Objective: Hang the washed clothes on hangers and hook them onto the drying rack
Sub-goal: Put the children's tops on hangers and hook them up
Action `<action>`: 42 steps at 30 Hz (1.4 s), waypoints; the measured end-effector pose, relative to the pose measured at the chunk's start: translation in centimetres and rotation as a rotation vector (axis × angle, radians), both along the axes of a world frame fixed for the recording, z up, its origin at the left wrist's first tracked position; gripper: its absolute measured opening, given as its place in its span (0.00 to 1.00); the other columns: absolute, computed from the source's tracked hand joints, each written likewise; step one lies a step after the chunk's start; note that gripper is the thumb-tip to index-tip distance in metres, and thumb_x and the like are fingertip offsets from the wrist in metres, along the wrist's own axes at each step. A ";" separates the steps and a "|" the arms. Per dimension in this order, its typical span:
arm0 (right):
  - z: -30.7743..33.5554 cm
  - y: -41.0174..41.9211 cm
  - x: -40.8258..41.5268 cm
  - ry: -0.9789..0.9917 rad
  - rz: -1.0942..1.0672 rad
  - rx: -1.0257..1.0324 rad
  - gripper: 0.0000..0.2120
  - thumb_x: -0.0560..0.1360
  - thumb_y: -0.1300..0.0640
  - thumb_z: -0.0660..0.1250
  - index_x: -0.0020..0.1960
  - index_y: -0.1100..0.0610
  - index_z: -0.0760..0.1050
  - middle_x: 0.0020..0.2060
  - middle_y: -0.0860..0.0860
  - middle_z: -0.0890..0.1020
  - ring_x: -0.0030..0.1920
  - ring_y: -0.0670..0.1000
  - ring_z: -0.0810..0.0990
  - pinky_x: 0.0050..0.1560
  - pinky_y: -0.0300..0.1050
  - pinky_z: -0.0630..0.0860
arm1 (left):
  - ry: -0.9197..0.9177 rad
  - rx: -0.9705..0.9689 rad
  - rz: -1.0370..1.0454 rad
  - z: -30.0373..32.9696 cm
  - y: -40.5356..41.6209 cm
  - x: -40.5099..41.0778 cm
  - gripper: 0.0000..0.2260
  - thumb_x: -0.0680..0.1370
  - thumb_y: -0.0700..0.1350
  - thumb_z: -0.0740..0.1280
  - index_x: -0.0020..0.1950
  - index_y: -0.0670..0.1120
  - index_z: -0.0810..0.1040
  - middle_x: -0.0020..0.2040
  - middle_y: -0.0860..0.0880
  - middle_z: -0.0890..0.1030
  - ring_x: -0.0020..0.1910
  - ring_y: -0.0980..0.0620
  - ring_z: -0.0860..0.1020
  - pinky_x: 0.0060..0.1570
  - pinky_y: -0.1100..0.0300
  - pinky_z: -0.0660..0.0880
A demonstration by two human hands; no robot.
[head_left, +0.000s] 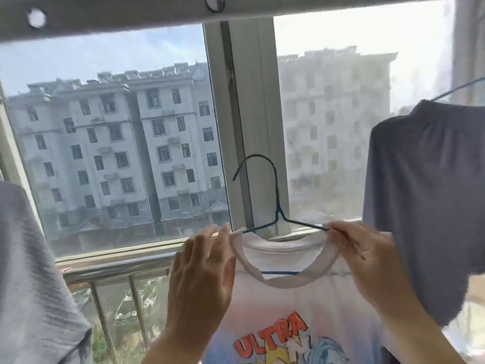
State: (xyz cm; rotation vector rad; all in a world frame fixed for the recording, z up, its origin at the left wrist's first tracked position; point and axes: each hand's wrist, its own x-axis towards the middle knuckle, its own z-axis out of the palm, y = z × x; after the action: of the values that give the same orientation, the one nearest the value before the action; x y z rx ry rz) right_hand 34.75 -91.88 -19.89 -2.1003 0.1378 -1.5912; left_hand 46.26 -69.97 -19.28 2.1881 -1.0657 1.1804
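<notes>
**Mia:** What's at the far left of the frame?

**Dad:** A gray ribbed cloth (34,279) hangs there. Above it, along the top edge, runs the drying rack bar (110,19), with round holes in it.

**Mia:** And the left hand (202,274)?

**Dad:** It's at the lower middle. Its fingers are straight and loose, just touching the shirt's shoulder. It holds nothing.

**Mia:** Where is the shirt?

**Dad:** The white T-shirt (294,311) is in the lower middle, between both hands. It sits on the blue wire hanger (277,203). The hook sticks up in front of the window frame (246,114) and is not on the bar yet.

**Mia:** Is the shirt heavy?

**Dad:** I think it's soft and floppy, maybe a bit heavy if still wet. The collar could slide off the thin wire. The wire looks light and bendy, so hold it near the neck under the hook to lift it.

**Mia:** And the right hand (367,256)?

**Dad:** Its fingers pinch the collar and the hanger's arm together.

**Mia:** What's at the right edge?

**Dad:** A dark gray garment (425,206) hangs there already on another hanger.
</notes>
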 end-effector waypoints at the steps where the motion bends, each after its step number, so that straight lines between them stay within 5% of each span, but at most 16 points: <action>1: 0.7 -0.2 -0.3 -0.039 -0.033 -0.011 0.18 0.74 0.43 0.57 0.49 0.51 0.81 0.40 0.39 0.81 0.40 0.47 0.82 0.45 0.55 0.76 | -0.011 -0.009 -0.014 0.5 -0.9 0.0 0.23 0.73 0.47 0.64 0.66 0.41 0.69 0.58 0.43 0.77 0.54 0.45 0.77 0.56 0.51 0.73; 7: 4.8 -1.0 -1.5 -0.197 -0.176 -0.052 0.15 0.74 0.49 0.59 0.48 0.55 0.81 0.39 0.46 0.82 0.39 0.45 0.80 0.42 0.52 0.76 | -0.007 -0.024 -0.048 5.2 -5.3 -0.3 0.27 0.74 0.54 0.54 0.71 0.44 0.59 0.68 0.43 0.71 0.67 0.45 0.69 0.65 0.49 0.59; 12: 7.5 -1.8 -2.5 -0.333 -0.248 -0.043 0.16 0.74 0.49 0.60 0.49 0.56 0.81 0.39 0.45 0.80 0.39 0.45 0.80 0.43 0.52 0.76 | -0.061 0.008 -0.098 9.6 -7.4 -0.9 0.28 0.76 0.49 0.64 0.73 0.43 0.59 0.71 0.44 0.66 0.71 0.45 0.64 0.68 0.51 0.51; 17: 9.5 -3.0 -3.4 -0.398 -0.313 0.010 0.11 0.74 0.51 0.62 0.50 0.54 0.81 0.39 0.43 0.77 0.41 0.52 0.81 0.48 0.64 0.74 | -0.162 0.046 -0.121 13.0 -9.2 -1.4 0.28 0.76 0.48 0.63 0.74 0.46 0.57 0.73 0.45 0.63 0.72 0.46 0.62 0.68 0.53 0.48; 20: 11.2 -4.3 -4.2 -0.446 -0.314 0.047 0.12 0.74 0.52 0.62 0.50 0.55 0.81 0.39 0.44 0.78 0.42 0.51 0.82 0.50 0.56 0.76 | -0.221 0.053 -0.125 15.6 -11.0 -2.2 0.28 0.76 0.50 0.62 0.74 0.46 0.57 0.73 0.45 0.64 0.71 0.45 0.63 0.66 0.54 0.50; 25: 13.4 -6.6 -5.3 -0.508 -0.294 0.127 0.12 0.74 0.50 0.62 0.50 0.54 0.81 0.40 0.45 0.81 0.40 0.42 0.79 0.45 0.29 0.71 | -0.291 0.037 -0.186 19.2 -13.5 -3.3 0.29 0.78 0.53 0.56 0.75 0.50 0.46 0.76 0.50 0.52 0.75 0.51 0.52 0.71 0.57 0.48; 27: 13.9 -7.2 -5.7 -0.515 -0.301 0.145 0.12 0.74 0.50 0.62 0.50 0.54 0.81 0.39 0.44 0.80 0.40 0.41 0.79 0.45 0.29 0.71 | -0.294 0.025 -0.205 19.8 -14.3 -3.8 0.29 0.78 0.53 0.56 0.75 0.50 0.47 0.76 0.51 0.52 0.75 0.51 0.52 0.71 0.57 0.48; 33: 14.0 -8.2 -6.0 -0.504 -0.340 0.134 0.12 0.74 0.51 0.62 0.49 0.55 0.81 0.38 0.44 0.79 0.41 0.47 0.79 0.49 0.50 0.75 | -0.248 0.052 -0.198 19.8 -16.4 -3.8 0.30 0.78 0.53 0.56 0.75 0.51 0.44 0.77 0.52 0.50 0.75 0.52 0.50 0.71 0.57 0.47; 38: 13.7 -9.4 -6.2 -0.489 -0.343 0.163 0.11 0.75 0.51 0.64 0.50 0.56 0.81 0.40 0.45 0.80 0.39 0.40 0.78 0.45 0.28 0.69 | -0.226 0.073 -0.210 19.9 -17.4 -3.9 0.30 0.78 0.54 0.56 0.75 0.52 0.44 0.77 0.53 0.49 0.75 0.52 0.50 0.72 0.57 0.47; 42: 14.2 -9.6 -6.2 -0.483 -0.359 0.183 0.12 0.74 0.51 0.63 0.50 0.55 0.81 0.40 0.45 0.79 0.38 0.38 0.76 0.43 0.22 0.67 | -0.210 0.070 -0.215 20.7 -17.8 -4.2 0.30 0.78 0.54 0.57 0.75 0.52 0.45 0.76 0.53 0.51 0.74 0.53 0.52 0.72 0.57 0.49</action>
State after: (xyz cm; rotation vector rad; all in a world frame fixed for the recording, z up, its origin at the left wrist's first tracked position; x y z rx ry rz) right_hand 28.54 -101.52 -5.65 -1.5616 0.4929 -2.1573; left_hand 42.05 -87.78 1.39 1.9720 -1.4098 1.3110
